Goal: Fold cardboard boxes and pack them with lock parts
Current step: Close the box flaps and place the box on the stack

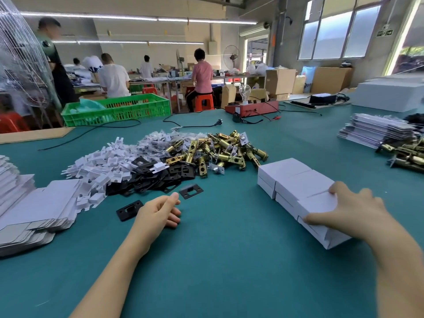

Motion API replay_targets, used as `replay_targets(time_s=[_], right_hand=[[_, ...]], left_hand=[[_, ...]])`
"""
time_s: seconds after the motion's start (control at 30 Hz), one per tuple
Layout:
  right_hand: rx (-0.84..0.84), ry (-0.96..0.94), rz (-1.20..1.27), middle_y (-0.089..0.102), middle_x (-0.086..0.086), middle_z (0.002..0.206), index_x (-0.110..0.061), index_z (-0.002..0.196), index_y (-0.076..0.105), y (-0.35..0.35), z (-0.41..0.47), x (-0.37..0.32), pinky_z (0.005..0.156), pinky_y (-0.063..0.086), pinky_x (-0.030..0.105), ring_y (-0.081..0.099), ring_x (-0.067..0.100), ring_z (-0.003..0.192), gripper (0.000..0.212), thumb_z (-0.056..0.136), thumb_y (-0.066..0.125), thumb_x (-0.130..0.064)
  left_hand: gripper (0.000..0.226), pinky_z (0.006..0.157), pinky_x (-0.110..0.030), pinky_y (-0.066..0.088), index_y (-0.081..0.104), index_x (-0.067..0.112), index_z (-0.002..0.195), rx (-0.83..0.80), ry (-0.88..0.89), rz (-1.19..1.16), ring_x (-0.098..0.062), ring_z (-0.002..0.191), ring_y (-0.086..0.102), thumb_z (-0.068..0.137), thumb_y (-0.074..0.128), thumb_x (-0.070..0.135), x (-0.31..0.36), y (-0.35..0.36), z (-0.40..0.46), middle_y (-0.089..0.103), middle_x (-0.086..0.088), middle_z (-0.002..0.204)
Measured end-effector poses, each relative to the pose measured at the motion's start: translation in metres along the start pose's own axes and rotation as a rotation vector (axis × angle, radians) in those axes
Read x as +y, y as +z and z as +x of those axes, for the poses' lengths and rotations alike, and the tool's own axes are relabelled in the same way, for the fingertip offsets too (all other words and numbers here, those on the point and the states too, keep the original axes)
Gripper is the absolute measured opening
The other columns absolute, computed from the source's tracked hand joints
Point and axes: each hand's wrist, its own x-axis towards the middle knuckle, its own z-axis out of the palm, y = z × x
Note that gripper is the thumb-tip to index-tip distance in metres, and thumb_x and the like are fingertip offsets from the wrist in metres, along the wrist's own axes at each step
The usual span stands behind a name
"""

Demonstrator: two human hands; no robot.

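Landmark: the heap of brass latch bolts [226,149] in the middle of the green desk [218,260] is taken as reference for every place below
Closed boxes: a block of white folded boxes [296,184] is set just right of the heap and nearer the person, stacked two high as far as can be told
Right hand: the right hand [348,210] is laid on the nearest box of the block, its thumb pressed along the box's near side and its fingers curled over the top edge, so the box is gripped
Left hand: the left hand [160,211] is rested on the desk in front of the heap, fingers loosely curled, nothing held
Black plates: a pile of black strike plates [160,175] is spread left of and nearer than the heap; two loose plates lie beside the left hand
White inserts: white plastic pieces [103,164] are heaped further left of the plates
Flat blanks: unfolded box blanks [39,210] are stacked far left of the heap
Handling, boxes: thin card is judged light and easily dented; holding by opposite side walls is advised, not the lid flap
Handling, bolts: the brass parts are judged heavy, hard and smooth; the barrel is the sound place to be taken
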Motion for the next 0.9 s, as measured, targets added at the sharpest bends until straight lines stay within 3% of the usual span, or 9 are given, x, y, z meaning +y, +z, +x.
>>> replay_targets(time_s=[0.17,0.27,0.37,0.47,0.53,0.67,0.9], right_hand=[[-0.010,-0.007,0.024,0.027,0.003,0.098,-0.031,0.129,0.034,0.003,0.006,0.002,0.073,0.032,0.036,0.019,0.022,0.097,0.084,0.060,0.074,-0.059],[-0.017,-0.002,-0.028,0.034,0.008,0.111,-0.025,0.131,0.034,0.005,0.007,0.000,0.087,0.035,0.041,0.029,0.030,0.113,0.086,0.062,0.072,-0.060],[0.052,0.006,-0.134,0.028,0.018,0.144,-0.023,0.138,0.030,0.010,0.006,-0.007,0.110,0.018,0.058,0.012,0.040,0.140,0.098,0.063,0.062,-0.078],[0.131,-0.049,-0.169,0.010,0.022,0.156,-0.026,0.144,0.024,0.016,0.007,-0.024,0.111,0.005,0.064,-0.003,0.042,0.145,0.102,0.065,0.050,-0.086],[0.109,-0.106,-0.225,0.006,0.017,0.157,-0.031,0.144,0.023,0.026,0.009,-0.034,0.112,0.006,0.062,-0.002,0.039,0.145,0.092,0.072,0.048,-0.083],[0.208,-0.178,-0.293,0.020,0.012,0.155,-0.035,0.144,0.026,0.045,0.017,-0.034,0.117,0.012,0.050,0.013,0.032,0.144,0.057,0.094,0.038,-0.058],[0.201,-0.221,-0.326,0.017,0.010,0.159,-0.033,0.150,0.018,0.047,0.022,-0.033,0.118,0.013,0.039,0.015,0.030,0.146,0.053,0.101,0.031,-0.046]], left_hand=[[0.039,0.060,-0.024,0.054,0.071,0.014,0.090,0.004,-0.001,-0.007,-0.019,0.067,0.071,0.096,0.053,0.047,0.000,0.001,0.000,0.072,-0.003,0.074],[0.038,0.059,-0.022,0.053,0.071,0.013,0.089,0.004,0.001,-0.004,-0.017,0.066,0.071,0.097,0.053,0.046,0.000,0.001,0.000,0.072,-0.003,0.074],[0.038,0.059,-0.021,0.053,0.071,0.013,0.090,0.004,0.000,-0.010,-0.017,0.066,0.070,0.097,0.053,0.045,0.001,0.002,-0.001,0.072,-0.004,0.074],[0.038,0.060,-0.023,0.053,0.071,0.014,0.090,0.000,0.005,-0.005,-0.017,0.067,0.071,0.096,0.052,0.046,0.002,0.001,-0.002,0.072,-0.005,0.075],[0.038,0.060,-0.023,0.053,0.071,0.014,0.090,-0.001,0.005,-0.006,-0.018,0.067,0.071,0.096,0.052,0.046,0.003,0.001,-0.002,0.072,-0.005,0.076],[0.037,0.059,-0.022,0.053,0.071,0.015,0.089,0.000,0.012,0.008,-0.017,0.067,0.071,0.096,0.053,0.046,0.003,0.001,-0.002,0.073,-0.004,0.076],[0.036,0.059,-0.019,0.052,0.071,0.016,0.088,0.001,0.014,0.026,-0.015,0.067,0.071,0.096,0.053,0.045,0.002,0.001,-0.004,0.073,-0.001,0.075]])
